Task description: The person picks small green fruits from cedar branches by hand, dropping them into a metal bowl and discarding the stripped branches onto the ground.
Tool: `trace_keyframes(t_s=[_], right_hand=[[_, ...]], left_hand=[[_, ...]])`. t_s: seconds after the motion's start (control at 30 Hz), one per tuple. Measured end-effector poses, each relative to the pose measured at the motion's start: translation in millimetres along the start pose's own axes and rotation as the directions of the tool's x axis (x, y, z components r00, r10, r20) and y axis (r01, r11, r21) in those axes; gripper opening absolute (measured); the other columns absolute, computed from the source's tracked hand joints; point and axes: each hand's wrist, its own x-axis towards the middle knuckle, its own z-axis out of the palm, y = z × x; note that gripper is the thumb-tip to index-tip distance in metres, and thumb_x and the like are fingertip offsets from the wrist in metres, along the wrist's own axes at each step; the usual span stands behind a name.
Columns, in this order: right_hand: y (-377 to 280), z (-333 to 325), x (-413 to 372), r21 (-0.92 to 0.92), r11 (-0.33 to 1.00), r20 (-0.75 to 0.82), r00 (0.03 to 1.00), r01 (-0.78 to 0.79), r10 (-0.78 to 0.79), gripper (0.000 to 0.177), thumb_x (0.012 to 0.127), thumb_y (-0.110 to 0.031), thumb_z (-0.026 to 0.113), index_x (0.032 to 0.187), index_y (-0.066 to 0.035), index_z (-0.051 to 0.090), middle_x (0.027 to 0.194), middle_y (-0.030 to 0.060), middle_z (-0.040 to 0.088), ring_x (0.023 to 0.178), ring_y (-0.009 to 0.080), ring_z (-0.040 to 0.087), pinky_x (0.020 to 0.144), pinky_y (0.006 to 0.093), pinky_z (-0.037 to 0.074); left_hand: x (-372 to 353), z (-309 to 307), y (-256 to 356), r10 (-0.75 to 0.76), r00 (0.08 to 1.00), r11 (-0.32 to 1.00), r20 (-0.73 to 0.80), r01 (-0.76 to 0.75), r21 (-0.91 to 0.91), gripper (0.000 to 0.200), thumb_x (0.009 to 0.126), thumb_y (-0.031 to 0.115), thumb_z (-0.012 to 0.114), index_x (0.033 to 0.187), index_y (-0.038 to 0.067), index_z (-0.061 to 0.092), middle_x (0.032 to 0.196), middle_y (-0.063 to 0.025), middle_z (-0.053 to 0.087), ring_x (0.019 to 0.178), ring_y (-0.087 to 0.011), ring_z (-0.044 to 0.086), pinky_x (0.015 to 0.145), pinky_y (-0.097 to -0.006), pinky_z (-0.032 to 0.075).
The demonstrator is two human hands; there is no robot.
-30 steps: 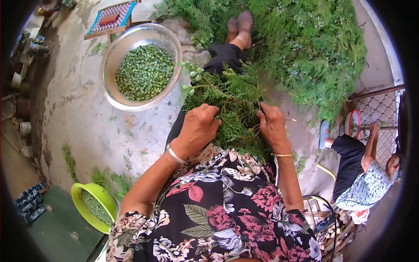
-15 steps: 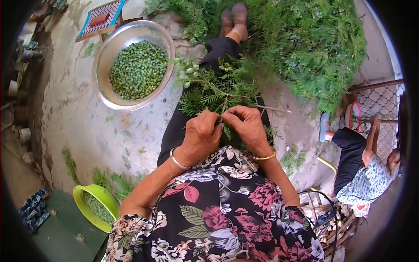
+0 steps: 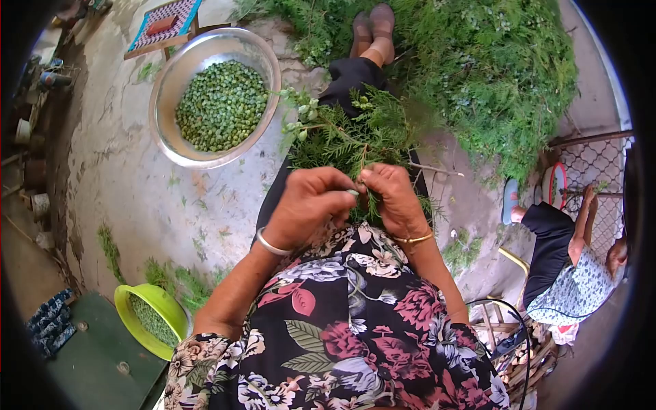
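Across my lap lies a leafy green evergreen branch (image 3: 348, 140) with pale green seed cones at its left end. My left hand (image 3: 307, 205), wearing a silver bangle, is closed with thumb and forefinger pinching a small pale green cone (image 3: 352, 193). Close beside it, my right hand (image 3: 389, 195), with a gold-coloured bracelet, is closed on a sprig of the branch. The fingertips of both hands nearly meet. To the left, a wide metal basin (image 3: 160, 130) holds a heap of similar green cones.
A big pile of cut evergreen branches (image 3: 492, 75) lies ahead and right. A lime-green basin (image 3: 130, 324) with small green bits stands at lower left. A woven stool (image 3: 164, 27) is behind the metal basin. Another person (image 3: 567, 266) sits at right, near firewood (image 3: 540, 355).
My left hand has drawn slightly back from the sprig, and a small cone now shows between its fingertips. My right hand stays at the branch. The view has shifted a little.
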Motion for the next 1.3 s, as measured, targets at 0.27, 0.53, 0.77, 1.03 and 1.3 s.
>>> trace_keyframes(t_s=[0.27, 0.53, 0.77, 1.03, 1.3], right_hand=[[-7.4, 1.1, -4.1, -0.404, 0.914, -0.155, 0.984, 0.020, -0.091, 0.020, 0.084, -0.013, 0.059, 0.073, 0.004, 0.060, 0.064, -0.0008, 0.057, 0.058, 0.0035, 0.044, 0.053, 0.0218, 0.034], [-2.5, 6.8, -2.0, -0.471, 0.877, -0.122, 0.977, 0.096, -0.172, 0.019, 0.084, -0.010, 0.060, 0.071, 0.004, 0.059, 0.061, -0.0010, 0.055, 0.056, 0.0035, 0.043, 0.049, 0.0233, 0.034], [5.8, 9.1, -0.2, -0.637, 0.746, -0.082, 0.945, 0.195, -0.317, 0.015, 0.080, -0.008, 0.061, 0.075, 0.006, 0.058, 0.058, 0.0017, 0.053, 0.054, 0.0064, 0.044, 0.049, 0.0266, 0.038], [7.4, 17.0, 6.1, -0.746, 0.604, 0.143, 0.953, 0.281, -0.267, 0.020, 0.076, -0.010, 0.061, 0.070, 0.005, 0.048, 0.058, 0.0200, 0.043, 0.050, 0.0169, 0.042, 0.050, 0.0349, 0.036], [13.3, 8.7, 9.6, -0.812, 0.489, 0.164, 0.928, 0.320, -0.336, 0.021, 0.075, -0.009, 0.060, 0.068, 0.005, 0.046, 0.056, 0.0177, 0.045, 0.050, 0.0151, 0.044, 0.049, 0.0331, 0.036]], left_hand=[[-6.8, -46.5, 5.0, -0.036, 0.988, 0.983, -0.150, 0.008, -0.185, 0.011, 0.077, 0.003, 0.059, 0.084, -0.005, 0.062, 0.072, -0.0100, 0.064, 0.060, -0.0157, 0.059, 0.053, -0.0251, 0.049], [15.8, -6.2, -30.4, 0.388, 0.918, 0.302, 0.081, -0.210, 0.930, 0.015, 0.067, 0.010, 0.069, 0.075, 0.003, 0.058, 0.072, -0.0117, 0.059, 0.066, -0.0310, 0.061, 0.055, -0.0399, 0.047], [12.5, -1.5, -37.5, 0.526, 0.850, 0.351, 0.041, -0.261, 0.899, 0.018, 0.069, 0.005, 0.068, 0.083, 0.001, 0.057, 0.074, -0.0138, 0.057, 0.064, -0.0307, 0.059, 0.055, -0.0409, 0.046], [-1.1, -4.9, -29.6, 0.457, 0.874, 0.696, -0.168, -0.233, 0.679, 0.010, 0.074, 0.003, 0.065, 0.080, -0.003, 0.060, 0.067, -0.0124, 0.060, 0.057, -0.0233, 0.060, 0.054, -0.0313, 0.046], [2.5, -37.9, -24.1, -0.087, 0.995, 0.744, 0.037, 0.090, -0.662, 0.011, 0.081, 0.010, 0.064, 0.085, 0.001, 0.061, 0.067, -0.0059, 0.056, 0.051, -0.0094, 0.047, 0.045, -0.0181, 0.035]])
